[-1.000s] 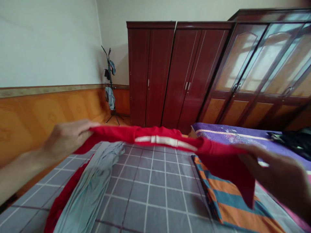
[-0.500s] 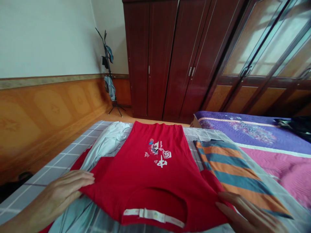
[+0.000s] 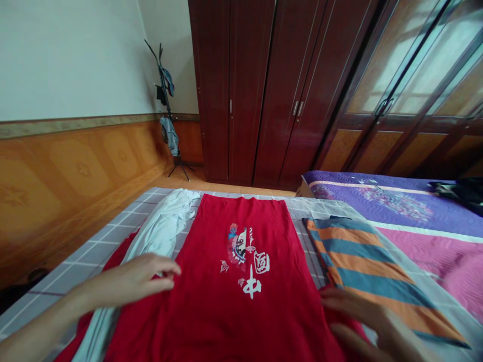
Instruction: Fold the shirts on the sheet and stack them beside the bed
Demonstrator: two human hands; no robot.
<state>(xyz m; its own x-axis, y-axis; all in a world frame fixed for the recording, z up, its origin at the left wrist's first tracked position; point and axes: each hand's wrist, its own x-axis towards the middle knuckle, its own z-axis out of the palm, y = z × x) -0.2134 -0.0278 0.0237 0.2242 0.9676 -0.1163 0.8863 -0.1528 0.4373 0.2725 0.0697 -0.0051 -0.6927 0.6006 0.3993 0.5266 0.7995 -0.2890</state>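
A red T-shirt [image 3: 211, 281] with a printed picture and white characters lies spread out, its collar end running out of the bottom of the view. My left hand [image 3: 141, 279] hovers at the shirt's left edge, thumb and fingers apart with nothing between them. At the right edge is my right hand [image 3: 373, 322], slightly blurred, its thumb and fingers also apart beside the red sleeve; I cannot tell whether its fingertips touch the cloth. A crumpled pale garment [image 3: 162, 226] lies left of the shirt, and more red cloth shows under it.
A folded orange-and-blue striped garment [image 3: 370, 266] lies to the right on the grey checked bedding [image 3: 113, 226]. Beyond are a bed with a purple and pink cover [image 3: 433, 251], a dark red wardrobe [image 3: 249, 100] and a coat stand [image 3: 166, 95].
Both hands have let go of the shirt's shoulders. The shirt has come toward me and now lies flatter, its collar out of view. My left hand has moved right and forward.
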